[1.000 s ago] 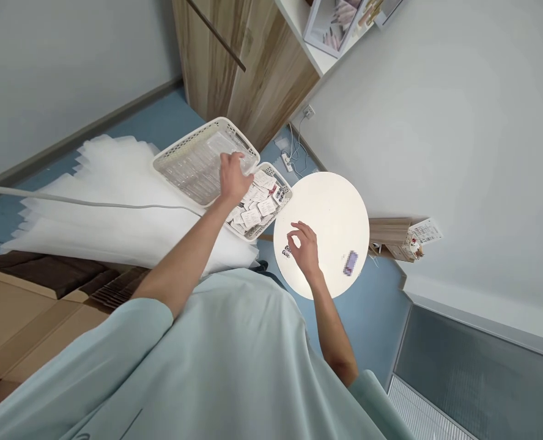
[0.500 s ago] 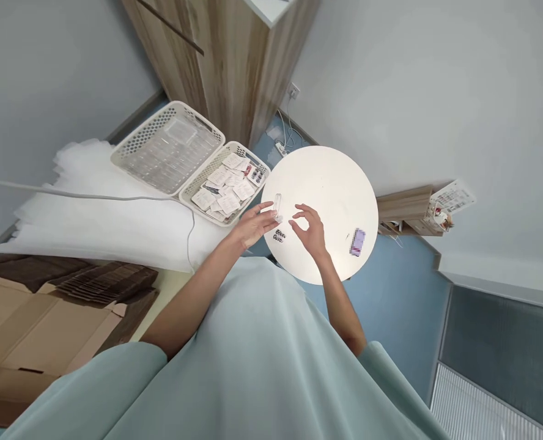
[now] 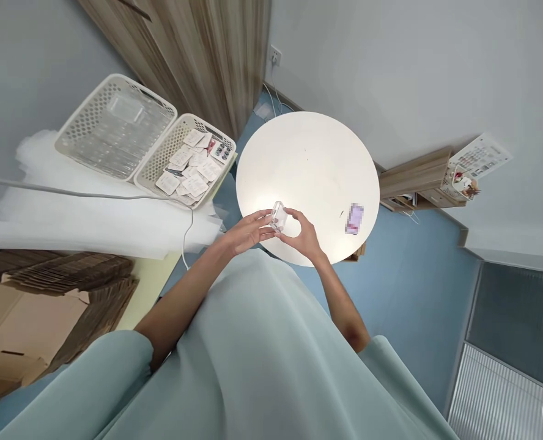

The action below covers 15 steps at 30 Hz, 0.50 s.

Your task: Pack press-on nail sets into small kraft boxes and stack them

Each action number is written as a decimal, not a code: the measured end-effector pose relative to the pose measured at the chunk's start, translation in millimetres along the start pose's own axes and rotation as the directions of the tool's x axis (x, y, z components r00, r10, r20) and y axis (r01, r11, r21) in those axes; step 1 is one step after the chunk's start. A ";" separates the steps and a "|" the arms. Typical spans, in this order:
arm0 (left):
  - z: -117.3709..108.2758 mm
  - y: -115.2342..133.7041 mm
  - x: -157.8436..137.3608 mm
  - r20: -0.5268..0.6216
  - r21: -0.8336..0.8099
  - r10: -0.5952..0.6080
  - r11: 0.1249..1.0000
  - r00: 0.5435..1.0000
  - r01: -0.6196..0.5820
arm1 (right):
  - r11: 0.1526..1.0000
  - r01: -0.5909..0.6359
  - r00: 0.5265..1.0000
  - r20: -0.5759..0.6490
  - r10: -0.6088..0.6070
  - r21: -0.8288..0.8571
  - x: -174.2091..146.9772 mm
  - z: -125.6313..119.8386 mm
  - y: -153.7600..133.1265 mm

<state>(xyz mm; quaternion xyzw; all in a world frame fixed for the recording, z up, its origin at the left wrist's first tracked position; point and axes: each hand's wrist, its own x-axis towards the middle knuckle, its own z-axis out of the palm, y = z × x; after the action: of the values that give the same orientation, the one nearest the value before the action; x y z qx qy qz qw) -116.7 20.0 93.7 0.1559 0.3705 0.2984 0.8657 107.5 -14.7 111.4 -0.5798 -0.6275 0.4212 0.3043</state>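
Observation:
Between my two hands, over the near part of a round white table (image 3: 317, 165), is a small clear plastic box (image 3: 279, 217). My left hand (image 3: 249, 232) grips its left side, with the fingers stretched along it. The thumb and forefinger of my right hand (image 3: 304, 235) curve round to pinch the box's right side. What lies inside the box is too small to make out. A purple blurred item (image 3: 354, 219) rests on the right part of the table.
To the left, one white basket (image 3: 65, 143) holds stacked clear plastic boxes. Beside it, another basket (image 3: 139, 177) holds several white cards. Both stand on white foam sheets (image 3: 70, 220). Flattened cardboard (image 3: 28, 311) lies lower left. A wooden shelf (image 3: 418, 177) stands right of the table.
My right hand has moved left and taken hold of the clear box, which is turned differently now. The dark pieces seen on the table near my left hand no longer show. My view has shifted.

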 end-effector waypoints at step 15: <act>47.9 0.5 -10.1 0.082 0.618 0.103 0.775 0.991 -0.132 | 0.902 -0.209 0.971 0.186 0.148 0.378 -35.9 -20.5 24.6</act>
<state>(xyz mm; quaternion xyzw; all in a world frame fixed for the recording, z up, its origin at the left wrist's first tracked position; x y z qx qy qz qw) -87.2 11.7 131.9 0.4619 0.4186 0.2096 0.7533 142.0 -47.1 103.0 -0.5278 -0.4953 0.6083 0.3259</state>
